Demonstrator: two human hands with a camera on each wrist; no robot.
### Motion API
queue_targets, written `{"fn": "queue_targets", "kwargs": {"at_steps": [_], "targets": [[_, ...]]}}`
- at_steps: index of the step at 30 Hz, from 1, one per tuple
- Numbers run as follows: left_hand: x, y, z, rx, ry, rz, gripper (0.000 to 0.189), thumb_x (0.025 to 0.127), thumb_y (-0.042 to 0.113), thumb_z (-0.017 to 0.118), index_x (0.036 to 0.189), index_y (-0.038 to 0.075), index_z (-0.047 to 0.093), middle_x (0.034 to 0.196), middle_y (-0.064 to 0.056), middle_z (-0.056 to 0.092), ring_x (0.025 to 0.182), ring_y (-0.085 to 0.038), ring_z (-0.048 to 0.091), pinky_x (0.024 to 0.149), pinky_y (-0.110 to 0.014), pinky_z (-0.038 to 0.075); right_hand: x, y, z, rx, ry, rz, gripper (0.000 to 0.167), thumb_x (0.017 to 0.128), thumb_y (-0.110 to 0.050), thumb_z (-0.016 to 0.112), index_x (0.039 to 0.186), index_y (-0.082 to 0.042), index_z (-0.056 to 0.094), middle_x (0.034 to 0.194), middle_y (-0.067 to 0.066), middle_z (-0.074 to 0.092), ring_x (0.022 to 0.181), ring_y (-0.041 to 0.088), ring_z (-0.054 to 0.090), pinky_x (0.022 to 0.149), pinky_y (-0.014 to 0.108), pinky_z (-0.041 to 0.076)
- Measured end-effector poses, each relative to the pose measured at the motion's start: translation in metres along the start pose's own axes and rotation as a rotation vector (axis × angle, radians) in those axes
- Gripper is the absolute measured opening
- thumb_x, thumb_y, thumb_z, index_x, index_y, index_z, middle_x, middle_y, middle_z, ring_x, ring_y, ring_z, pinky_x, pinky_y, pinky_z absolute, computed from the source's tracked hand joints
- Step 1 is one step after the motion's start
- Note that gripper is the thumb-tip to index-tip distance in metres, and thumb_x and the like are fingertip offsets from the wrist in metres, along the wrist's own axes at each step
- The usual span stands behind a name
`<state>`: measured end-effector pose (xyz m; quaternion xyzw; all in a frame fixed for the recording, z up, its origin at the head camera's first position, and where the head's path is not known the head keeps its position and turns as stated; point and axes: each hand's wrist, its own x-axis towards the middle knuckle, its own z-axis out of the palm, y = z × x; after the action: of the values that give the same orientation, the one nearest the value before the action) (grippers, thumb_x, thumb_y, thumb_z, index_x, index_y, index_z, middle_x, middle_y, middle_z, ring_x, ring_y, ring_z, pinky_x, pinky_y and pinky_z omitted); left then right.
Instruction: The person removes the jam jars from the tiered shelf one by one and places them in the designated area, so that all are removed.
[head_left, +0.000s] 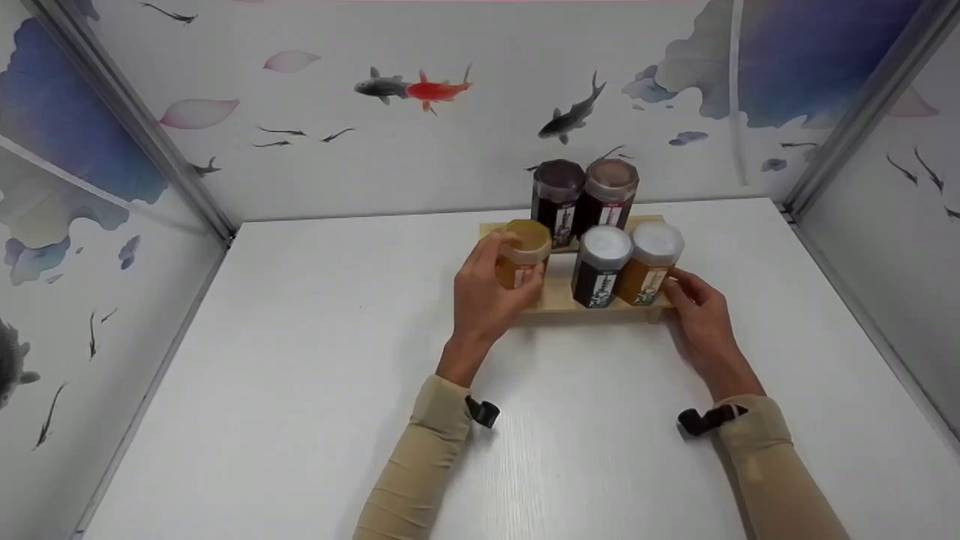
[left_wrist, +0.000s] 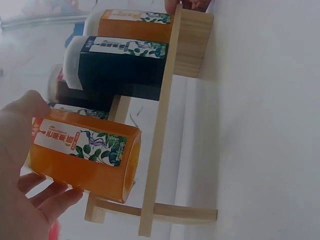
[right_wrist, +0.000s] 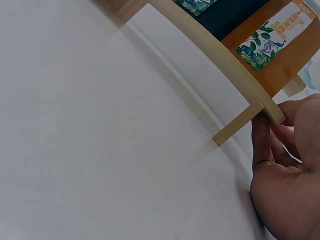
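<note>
- My left hand (head_left: pixel 491 289), thumb and fingers clamped around the sides of a faceted amber jar with a yellow lid (head_left: pixel 517 274); the fingers are spread along its far side.
- The amber jar with a yellow lid is located over the left end of the front tier of a two-tier wooden rack (head_left: pixel 559 296). In the left wrist view a gap shows between the jar's base and the front board, and the jar leans slightly relative to its neighbours.
- My right hand (head_left: pixel 701 311), at the opposite end, pinches the right end of the front board; thumb above, fingers curled beneath, close to a rack leg (right_wrist: pixel 240 122).
- Front tier, right part: a black jar with a white lid (head_left: pixel 596 281) and, just beside it, a second amber jar (head_left: pixel 643 281), also white-lidded, nearest my right hand. Both stand upright.
- Back tier: a dark jar with a purplish lid (head_left: pixel 551 206) and a dark jar with a brown lid (head_left: pixel 606 210), side by side.
- Surroundings: the rack stands on a white table (head_left: pixel 300 375), near a back wall (head_left: pixel 450 157) painted with fish; my beige sleeves (head_left: pixel 416 465) reach to black wrist devices (head_left: pixel 484 411).
</note>
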<state>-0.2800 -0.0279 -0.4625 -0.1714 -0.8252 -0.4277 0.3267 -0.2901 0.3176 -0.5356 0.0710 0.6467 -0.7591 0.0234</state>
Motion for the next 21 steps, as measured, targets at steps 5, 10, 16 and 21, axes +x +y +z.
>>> {"fn": "queue_targets", "kwargs": {"at_steps": [5, 10, 16, 21], "targets": [[0.009, 0.002, -0.018, -0.050, 0.049, -0.012, 0.047, 0.092, 0.028, 0.084, 0.132, 0.013, 0.066, 0.138, -0.006, 0.072, 0.123, -0.020, 0.071, 0.100, -0.037, 0.064, 0.000, -0.001, 0.001, -0.017, 0.006, -0.004, 0.065, 0.107, -0.034, 0.069, 0.162, -0.008, 0.046, 0.145, -0.004, 0.053, 0.139, 0.011, 0.048, 0.106, 0.013, 0.051], [0.017, -0.005, -0.037, -0.118, 0.126, -0.023, 0.046, 0.092, 0.022, 0.084, 0.133, 0.010, 0.065, 0.137, -0.007, 0.072, 0.128, -0.020, 0.069, 0.103, -0.041, 0.062, -0.001, -0.002, 0.001, -0.038, 0.013, -0.008, 0.065, 0.107, -0.035, 0.068, 0.163, -0.008, 0.046, 0.145, -0.005, 0.053, 0.140, 0.011, 0.047, 0.106, 0.012, 0.050], [0.023, -0.021, -0.056, -0.117, 0.205, -0.043, 0.045, 0.093, 0.020, 0.084, 0.132, 0.009, 0.065, 0.139, -0.009, 0.071, 0.129, -0.021, 0.067, 0.105, -0.045, 0.061, -0.001, -0.002, 0.000, -0.074, 0.018, 0.007, 0.066, 0.108, -0.037, 0.067, 0.165, -0.011, 0.044, 0.151, -0.002, 0.049, 0.146, 0.014, 0.043, 0.106, 0.011, 0.049], [0.024, -0.036, -0.064, -0.114, 0.229, -0.085, 0.045, 0.093, 0.020, 0.085, 0.132, 0.010, 0.065, 0.141, -0.008, 0.070, 0.130, -0.021, 0.066, 0.105, -0.048, 0.061, 0.000, -0.001, 0.001, -0.144, 0.030, 0.003, 0.065, 0.109, -0.040, 0.066, 0.164, -0.014, 0.045, 0.154, 0.002, 0.047, 0.144, 0.015, 0.043, 0.105, 0.010, 0.049]]}}
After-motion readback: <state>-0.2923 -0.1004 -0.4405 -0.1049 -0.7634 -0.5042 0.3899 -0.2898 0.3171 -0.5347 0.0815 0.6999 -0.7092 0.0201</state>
